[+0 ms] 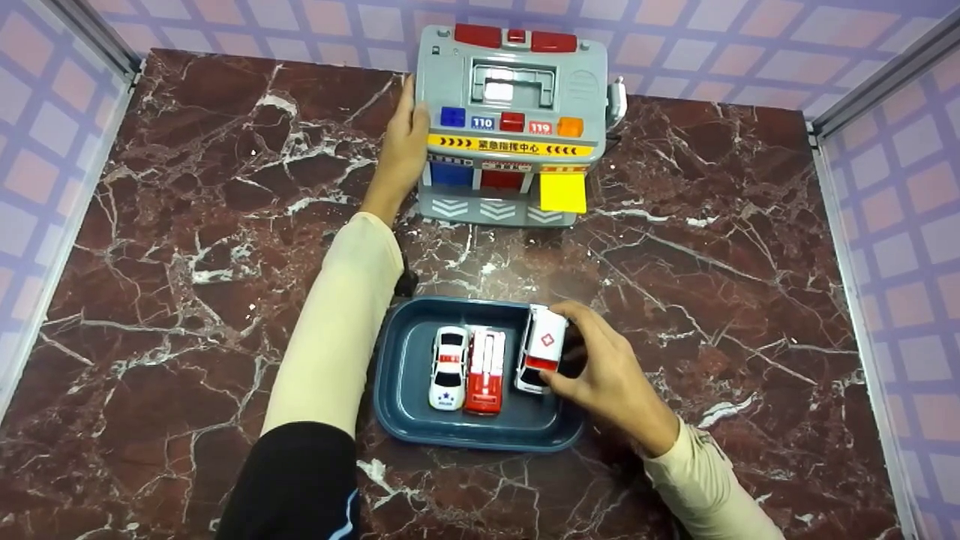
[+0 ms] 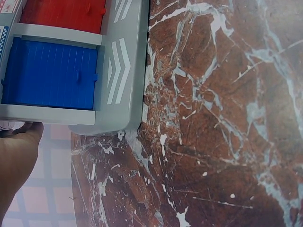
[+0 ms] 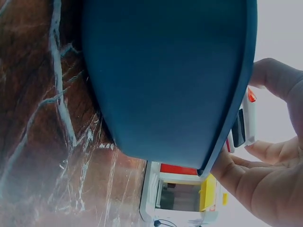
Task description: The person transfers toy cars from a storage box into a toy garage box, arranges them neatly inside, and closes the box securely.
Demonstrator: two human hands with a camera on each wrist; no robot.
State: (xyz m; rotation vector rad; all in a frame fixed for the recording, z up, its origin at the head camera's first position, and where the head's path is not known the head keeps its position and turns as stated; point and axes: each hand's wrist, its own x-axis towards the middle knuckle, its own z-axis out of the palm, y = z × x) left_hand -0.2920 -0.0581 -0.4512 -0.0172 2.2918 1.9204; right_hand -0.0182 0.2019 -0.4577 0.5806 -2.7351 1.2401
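A grey toy emergency station (image 1: 514, 112) with blue, red and yellow doors stands at the back of the marble table. My left hand (image 1: 405, 146) rests flat against its left side; in the left wrist view the blue door (image 2: 49, 73) and the station's grey base (image 2: 120, 66) show. A dark blue tray (image 1: 405, 409) in front holds a white police car (image 1: 448, 367), a red fire truck (image 1: 484, 370) and a white ambulance (image 1: 541, 349). My right hand (image 1: 600, 367) grips the ambulance, tilted at the tray's right side. In the right wrist view the tray's underside (image 3: 165, 80) and the ambulance (image 3: 244, 123) between my fingers show.
The station's yellow door (image 1: 563, 193) hangs open at its front right. Maroon marble table (image 1: 187, 247) is walled by purple checkered panels with metal corner posts (image 1: 885, 75). Bare marble lies left and right of the tray.
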